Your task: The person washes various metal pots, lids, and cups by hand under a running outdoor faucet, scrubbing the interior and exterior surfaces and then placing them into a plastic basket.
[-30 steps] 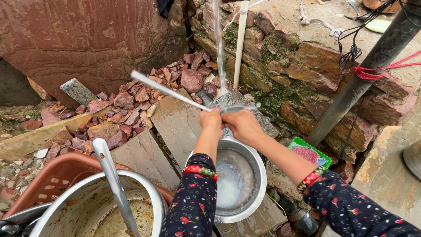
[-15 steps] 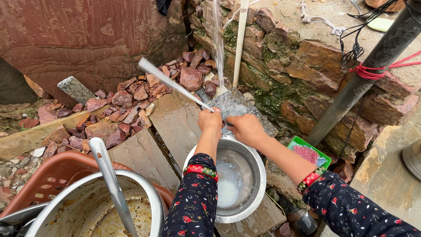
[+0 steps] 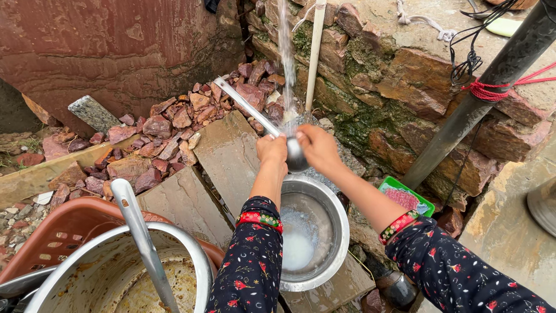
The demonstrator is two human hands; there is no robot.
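two hands meet at the steel ladle (image 3: 289, 149), whose bowl sits right under the falling water stream (image 3: 285, 52) so the flow rinses it; the left hand (image 3: 272, 149) is closed around the handle base, the right hand (image 3: 315, 148) cups the bowl's rim. the steel bowl (image 3: 333, 211) lies directly below, catching the runoff. a large pot (image 3: 200, 261) with another ladle (image 3: 136, 223) waits near left in the basket (image 3: 52, 229)

Stone slabs (image 3: 231, 152) bear steel bowl (image 3: 336, 232) (milky water).
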